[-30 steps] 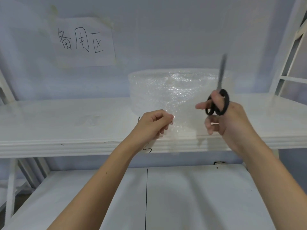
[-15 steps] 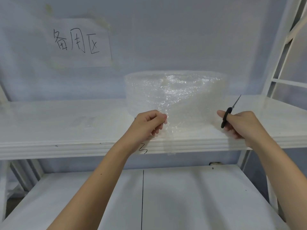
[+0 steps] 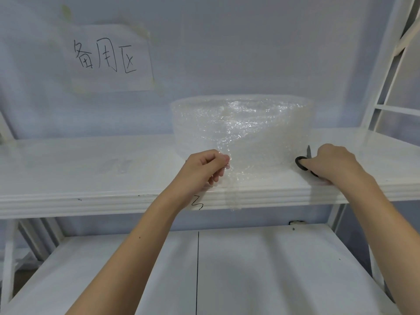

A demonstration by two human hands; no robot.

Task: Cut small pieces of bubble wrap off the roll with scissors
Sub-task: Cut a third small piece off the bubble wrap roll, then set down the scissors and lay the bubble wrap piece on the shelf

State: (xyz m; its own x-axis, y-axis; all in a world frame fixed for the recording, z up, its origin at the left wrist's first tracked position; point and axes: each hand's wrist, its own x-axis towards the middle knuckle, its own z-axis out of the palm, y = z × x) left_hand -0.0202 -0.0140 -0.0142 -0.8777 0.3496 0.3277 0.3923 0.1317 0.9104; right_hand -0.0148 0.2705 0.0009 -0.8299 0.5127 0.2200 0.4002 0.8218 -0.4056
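Note:
A clear roll of bubble wrap [image 3: 243, 123] stands on the white upper shelf [image 3: 91, 169]. Its loose end [image 3: 234, 178] comes forward and hangs over the shelf's front edge. My left hand [image 3: 205, 168] pinches that loose end at its left side. My right hand [image 3: 331, 162] rests low on the shelf to the right of the roll and holds black-handled scissors [image 3: 303, 162]. One handle ring and a short blade tip show; the rest is hidden under my fingers.
A paper sign [image 3: 106, 57] with handwriting is taped to the wall at upper left. A white lower shelf [image 3: 250, 269] lies below my arms. A white rack frame [image 3: 386, 87] rises at the right.
My right hand has come down from holding the scissors upright in front of the roll and moved right, onto the shelf beside it. My left hand keeps its pinch on the loose end.

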